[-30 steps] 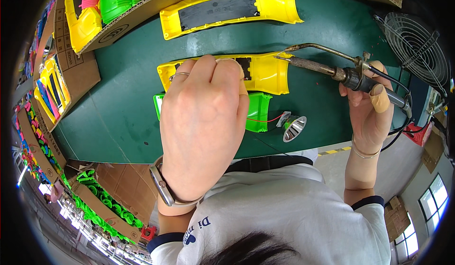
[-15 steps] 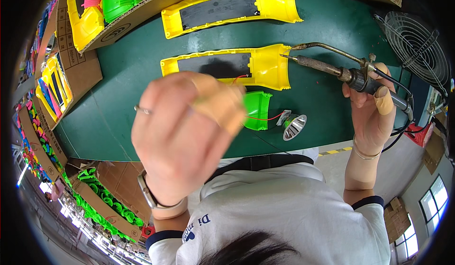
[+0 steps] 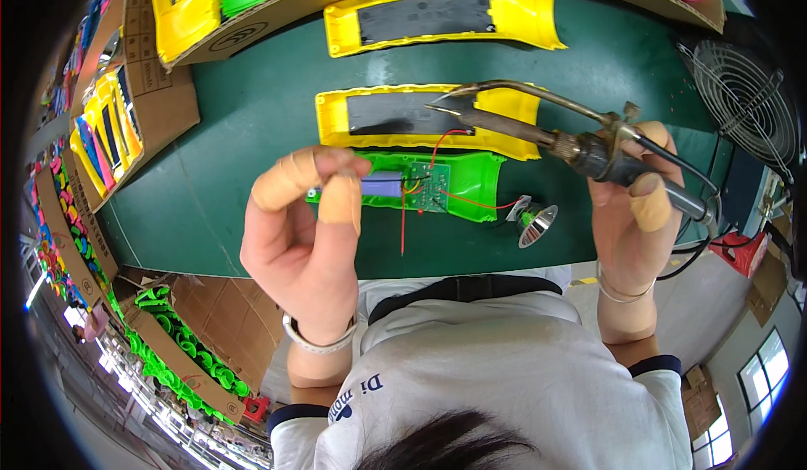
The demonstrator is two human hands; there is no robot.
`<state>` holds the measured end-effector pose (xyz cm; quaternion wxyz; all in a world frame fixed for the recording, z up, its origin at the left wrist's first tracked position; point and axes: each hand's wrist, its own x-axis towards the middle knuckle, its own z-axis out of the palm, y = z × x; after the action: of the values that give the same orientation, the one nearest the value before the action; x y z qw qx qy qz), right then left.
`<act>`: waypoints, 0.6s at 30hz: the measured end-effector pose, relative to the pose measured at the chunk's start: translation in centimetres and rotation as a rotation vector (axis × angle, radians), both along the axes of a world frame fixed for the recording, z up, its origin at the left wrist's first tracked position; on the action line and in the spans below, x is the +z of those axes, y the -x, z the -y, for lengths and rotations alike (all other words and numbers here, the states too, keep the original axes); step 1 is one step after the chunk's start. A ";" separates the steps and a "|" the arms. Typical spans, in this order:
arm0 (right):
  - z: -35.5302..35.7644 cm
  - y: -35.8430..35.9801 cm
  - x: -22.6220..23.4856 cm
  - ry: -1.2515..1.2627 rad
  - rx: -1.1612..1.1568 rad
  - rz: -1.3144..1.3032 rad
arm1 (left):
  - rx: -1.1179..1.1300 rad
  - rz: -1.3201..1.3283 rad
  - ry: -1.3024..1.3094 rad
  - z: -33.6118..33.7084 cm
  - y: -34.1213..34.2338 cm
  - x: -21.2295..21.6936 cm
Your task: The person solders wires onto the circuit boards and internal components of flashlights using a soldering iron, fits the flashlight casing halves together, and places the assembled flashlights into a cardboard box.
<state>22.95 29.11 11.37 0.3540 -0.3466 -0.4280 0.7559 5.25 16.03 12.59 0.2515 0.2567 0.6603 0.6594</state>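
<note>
My right hand (image 3: 635, 197) grips a soldering iron (image 3: 580, 152) with a thin metal feed tube along it; its tip hovers over the nearer yellow casing half (image 3: 508, 121). Below that lies a green casing half (image 3: 481, 186) holding a purple battery (image 3: 382, 186) and a green circuit board (image 3: 434, 188). Red wires run from the board, one to a lamp reflector (image 3: 536, 228) on the right. Over the green casing's left end, my left hand (image 3: 303, 218) is pinched closed, tape on thumb and forefinger. What sits between its fingertips is too small to make out.
Another yellow casing half (image 3: 525, 20) lies farther back. Cardboard boxes of coloured casings stand along the back (image 3: 277, 29) and left (image 3: 155, 125). A round wire fan guard (image 3: 740, 83) is at the right. Cables (image 3: 693, 247) hang beside my right hand.
My left hand has turned and drawn back leftward, uncovering the battery and circuit board. The soldering iron's tip has shifted left over the nearer yellow casing. The whole view has shifted slightly.
</note>
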 end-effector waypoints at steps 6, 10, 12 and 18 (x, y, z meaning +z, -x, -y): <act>0.9 2.0 -0.3 0.029 0.024 0.030 | -0.017 -0.834 0.507 -0.9 2.3 -1.7; 0.7 2.0 -0.4 -0.018 0.035 0.108 | -0.072 -0.733 0.470 -1.7 2.6 -0.8; 0.5 1.9 -0.5 -0.053 0.029 0.129 | -0.172 -0.756 0.485 -1.7 3.5 -0.5; 0.1 2.2 0.4 -0.170 0.103 0.333 | -0.556 -0.883 0.652 -3.1 5.4 1.6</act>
<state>20.75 29.05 11.77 0.2673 -0.4133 -0.5600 0.6664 -0.15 19.14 14.15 0.1823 0.5782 0.7780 0.1647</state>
